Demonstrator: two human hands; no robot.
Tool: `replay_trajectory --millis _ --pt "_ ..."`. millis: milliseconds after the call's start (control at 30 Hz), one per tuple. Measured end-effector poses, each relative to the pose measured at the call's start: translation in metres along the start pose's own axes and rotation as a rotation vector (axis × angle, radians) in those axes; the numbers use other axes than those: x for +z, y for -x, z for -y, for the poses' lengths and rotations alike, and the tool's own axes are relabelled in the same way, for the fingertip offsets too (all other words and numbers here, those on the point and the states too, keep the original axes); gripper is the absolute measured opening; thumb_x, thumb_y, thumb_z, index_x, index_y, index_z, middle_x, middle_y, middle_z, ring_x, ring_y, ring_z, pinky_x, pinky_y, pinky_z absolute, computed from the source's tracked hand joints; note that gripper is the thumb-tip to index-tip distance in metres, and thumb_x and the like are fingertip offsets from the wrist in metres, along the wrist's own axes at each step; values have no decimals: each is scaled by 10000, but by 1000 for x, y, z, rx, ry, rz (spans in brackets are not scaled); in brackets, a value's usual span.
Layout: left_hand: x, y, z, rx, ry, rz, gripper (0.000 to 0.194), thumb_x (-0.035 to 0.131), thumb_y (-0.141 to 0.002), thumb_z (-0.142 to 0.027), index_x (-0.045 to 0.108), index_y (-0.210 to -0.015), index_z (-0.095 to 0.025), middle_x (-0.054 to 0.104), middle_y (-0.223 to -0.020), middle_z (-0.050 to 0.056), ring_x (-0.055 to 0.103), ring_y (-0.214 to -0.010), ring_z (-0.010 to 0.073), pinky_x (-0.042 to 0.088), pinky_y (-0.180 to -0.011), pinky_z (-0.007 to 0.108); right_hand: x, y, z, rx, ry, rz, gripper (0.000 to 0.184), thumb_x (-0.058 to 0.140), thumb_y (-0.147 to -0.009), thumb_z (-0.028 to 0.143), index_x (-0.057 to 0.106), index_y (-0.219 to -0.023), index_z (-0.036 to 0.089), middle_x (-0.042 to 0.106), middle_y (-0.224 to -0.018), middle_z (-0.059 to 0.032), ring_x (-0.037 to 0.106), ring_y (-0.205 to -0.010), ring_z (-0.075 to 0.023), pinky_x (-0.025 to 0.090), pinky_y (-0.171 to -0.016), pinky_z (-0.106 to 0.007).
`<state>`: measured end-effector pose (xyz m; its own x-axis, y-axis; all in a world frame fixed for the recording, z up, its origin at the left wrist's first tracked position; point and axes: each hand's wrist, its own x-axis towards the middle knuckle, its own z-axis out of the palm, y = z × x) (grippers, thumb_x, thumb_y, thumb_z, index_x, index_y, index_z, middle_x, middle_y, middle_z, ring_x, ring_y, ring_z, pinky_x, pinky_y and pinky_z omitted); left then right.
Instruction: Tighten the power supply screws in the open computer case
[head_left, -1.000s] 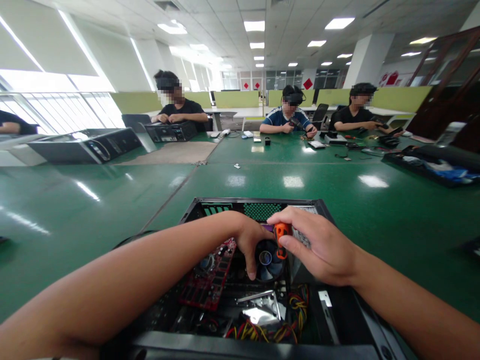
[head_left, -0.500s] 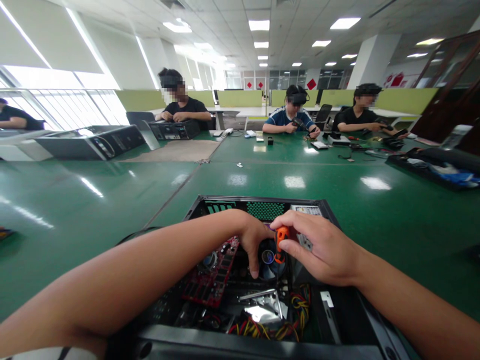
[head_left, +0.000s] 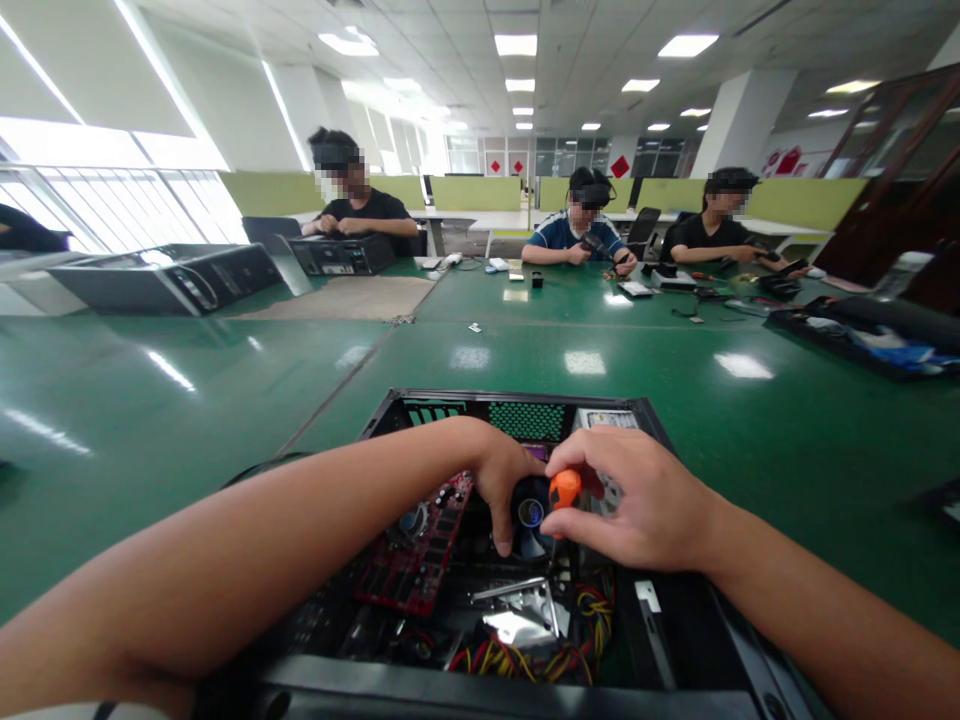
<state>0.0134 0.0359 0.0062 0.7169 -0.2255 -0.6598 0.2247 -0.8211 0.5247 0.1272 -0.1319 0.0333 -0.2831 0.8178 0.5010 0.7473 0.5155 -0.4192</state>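
In front of me lies an uncovered black computer case (head_left: 517,680). Inside it, my left hand (head_left: 504,485) curls round the left side of a round CPU cooling fan (head_left: 531,514); its thumb points down along the rim and the other fingertips are partly hidden. My right hand (head_left: 637,500) grips a screwdriver (head_left: 565,489) by its orange and black handle, between thumb and fingers. The thin shaft points down beside the fan, its tip hidden. Left of the fan sits a red graphics card (head_left: 412,560).
A shiny metal bracket (head_left: 529,612) and coloured power cables (head_left: 596,610) lie in the case's near part. The case stands on a green table (head_left: 300,370). Across it, several people work. Another computer case (head_left: 172,280) lies at the far left, a black tray (head_left: 862,335) at the right.
The screwdriver handle has tilted, so its end faces me more, and my right hand has shifted slightly with it. My left hand stays at the fan. The view has moved a little.
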Motion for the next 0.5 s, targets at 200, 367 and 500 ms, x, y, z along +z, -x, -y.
replay_trajectory --millis 200,367,500 --pt "-1 2 -3 6 -5 -1 608 785 -443 -436 631 -989 -216 662 -1031 -23 562 -1034 258 408 -936 325 -1 -1 0 -32 7 -31 279 645 -761 409 557 -918 195 634 -775 -5 551 -677 -146 413 -656 -302" --pt "-1 1 -1 36 -7 -2 606 774 -467 -469 630 -994 -207 667 -1026 -8 579 -1008 245 410 -942 318 -2 1 1 -67 5 -21 272 591 -800 286 564 -1052 188 663 -880 -41 599 -777 -170 445 -731 -329" --pt "-1 1 0 47 -17 -38 745 784 -429 -480 592 -1100 -220 603 -1181 -5 495 -1141 273 345 -1010 336 -5 3 1 -84 4 2 364 521 -808 173 531 -1172 177 662 -1036 -81 611 -897 -192 459 -795 -351"
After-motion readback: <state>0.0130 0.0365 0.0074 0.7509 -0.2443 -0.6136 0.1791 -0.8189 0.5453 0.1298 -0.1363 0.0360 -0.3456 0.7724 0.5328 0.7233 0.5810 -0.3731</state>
